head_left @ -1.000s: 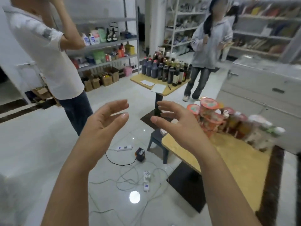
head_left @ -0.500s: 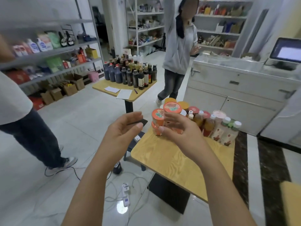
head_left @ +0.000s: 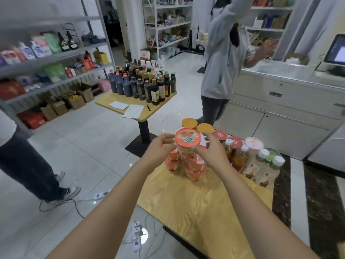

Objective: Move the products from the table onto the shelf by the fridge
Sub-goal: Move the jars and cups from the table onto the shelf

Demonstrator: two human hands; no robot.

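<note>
A wooden table [head_left: 196, 206] in front of me bears a stack of orange-lidded cups [head_left: 194, 165], yellow-lidded jars [head_left: 189, 123], red-lidded jars [head_left: 220, 135] and several drink bottles [head_left: 261, 165]. The top cup [head_left: 188, 140] of the stack has an orange printed lid. My left hand [head_left: 158, 150] curls round its left side and my right hand [head_left: 212, 154] curls round its right side, so both hold it. The cup's lower body is partly hidden by my fingers.
A second wooden table [head_left: 138, 107] farther back carries dark sauce bottles and papers. A person in grey stands at the white counter [head_left: 280, 101] on the right. Another person's legs stand at left. Power strips and cables [head_left: 136, 236] lie on the floor. Stocked metal shelves [head_left: 56, 57] line the left wall.
The view has swung right and down toward the near table. Both hands have gone forward from open air and closed round the top cup of the stack.
</note>
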